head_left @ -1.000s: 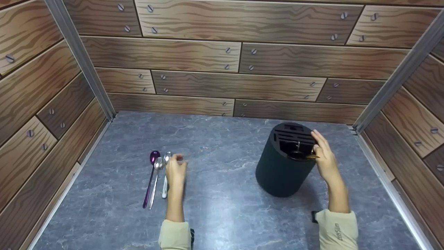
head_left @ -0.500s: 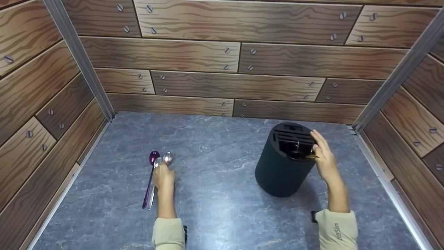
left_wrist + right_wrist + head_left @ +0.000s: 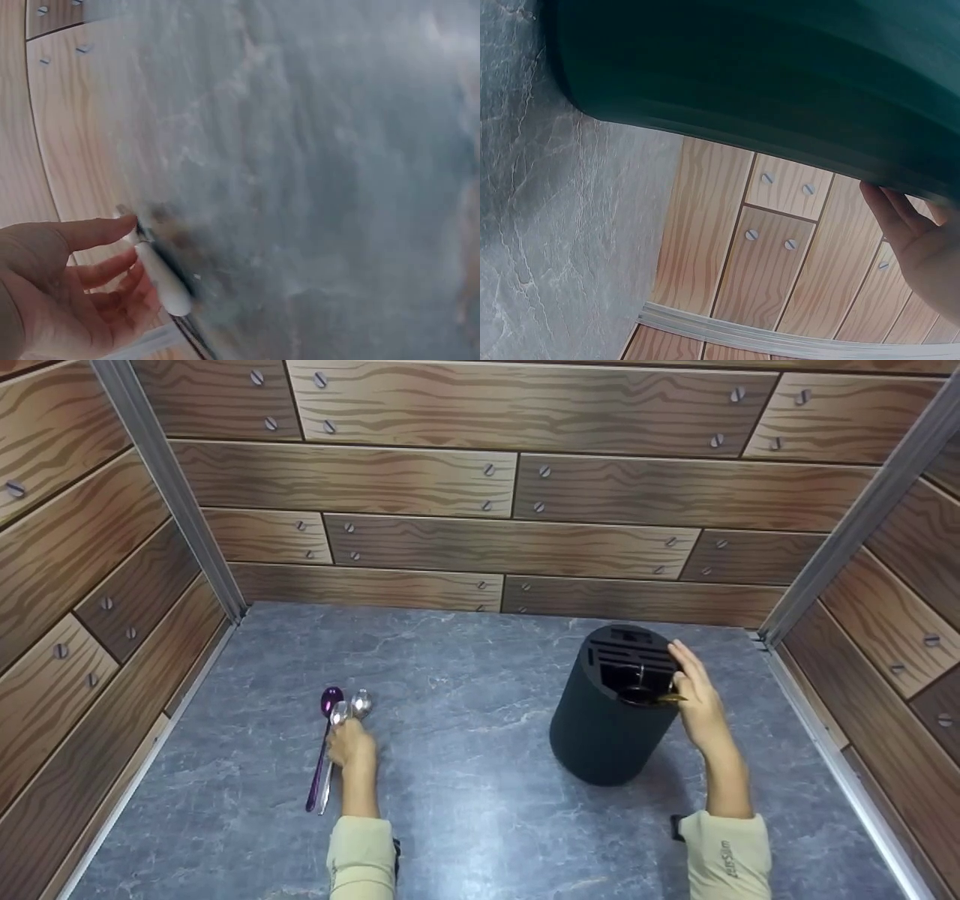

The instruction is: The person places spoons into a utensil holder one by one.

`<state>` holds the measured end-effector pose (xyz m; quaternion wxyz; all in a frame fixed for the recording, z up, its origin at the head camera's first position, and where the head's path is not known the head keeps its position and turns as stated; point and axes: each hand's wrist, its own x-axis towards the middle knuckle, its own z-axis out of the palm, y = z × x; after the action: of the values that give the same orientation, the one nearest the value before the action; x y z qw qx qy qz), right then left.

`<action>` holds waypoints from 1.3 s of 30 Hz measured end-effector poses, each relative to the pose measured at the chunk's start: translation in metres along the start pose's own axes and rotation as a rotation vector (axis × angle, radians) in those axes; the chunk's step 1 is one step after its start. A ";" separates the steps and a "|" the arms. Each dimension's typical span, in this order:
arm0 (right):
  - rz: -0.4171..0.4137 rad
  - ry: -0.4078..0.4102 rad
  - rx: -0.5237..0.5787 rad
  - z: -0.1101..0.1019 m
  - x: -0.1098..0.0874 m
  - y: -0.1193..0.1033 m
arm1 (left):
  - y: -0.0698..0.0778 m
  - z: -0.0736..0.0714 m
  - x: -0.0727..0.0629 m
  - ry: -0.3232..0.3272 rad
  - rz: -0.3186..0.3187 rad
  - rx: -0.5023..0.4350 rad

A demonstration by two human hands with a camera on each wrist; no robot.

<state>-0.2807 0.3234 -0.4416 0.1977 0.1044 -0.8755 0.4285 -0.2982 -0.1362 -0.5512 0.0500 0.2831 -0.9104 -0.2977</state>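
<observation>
My left hand (image 3: 352,742) is over a group of spoons at the left. In the left wrist view its thumb and fingers pinch a spoon with a white handle (image 3: 165,283). That spoon's silver bowl (image 3: 361,703) shows beyond the hand in the head view. Beside it lie a second silver spoon (image 3: 341,711), partly covered by the hand, and a purple spoon (image 3: 331,701). My right hand (image 3: 699,705) rests against the side of a dark green utensil holder (image 3: 611,735), fingers straight along its rim. A gold-coloured piece (image 3: 670,699) sticks out over the rim near the thumb.
The holder's black top has narrow slots (image 3: 630,651) and a larger opening. Grey marbled tabletop (image 3: 465,705) lies between the spoons and the holder. Wood-patterned walls (image 3: 420,540) enclose the back and sides, with metal strips at the corners.
My left hand has moved left and slightly down, from beside the white-handled spoon to over it and the middle silver spoon. The right hand and holder stay put.
</observation>
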 end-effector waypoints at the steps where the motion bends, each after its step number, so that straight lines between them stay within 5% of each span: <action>1: 0.001 0.000 0.000 0.000 0.000 0.000 | -0.001 0.001 0.001 0.005 -0.012 -0.003; 14: -0.005 0.001 -0.005 0.001 0.000 0.002 | -0.005 0.000 0.000 0.004 -0.007 0.009; 26: -0.013 0.011 -0.011 0.001 0.000 0.002 | 0.009 -0.014 -0.006 -0.028 -0.008 -0.036; 39: -0.010 0.007 -0.007 0.000 -0.001 0.001 | 0.023 -0.021 -0.020 0.014 0.093 -0.130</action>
<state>-0.2805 0.3235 -0.4426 0.2033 0.1068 -0.8758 0.4246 -0.2869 -0.1208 -0.5193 0.0885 0.2388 -0.9010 -0.3513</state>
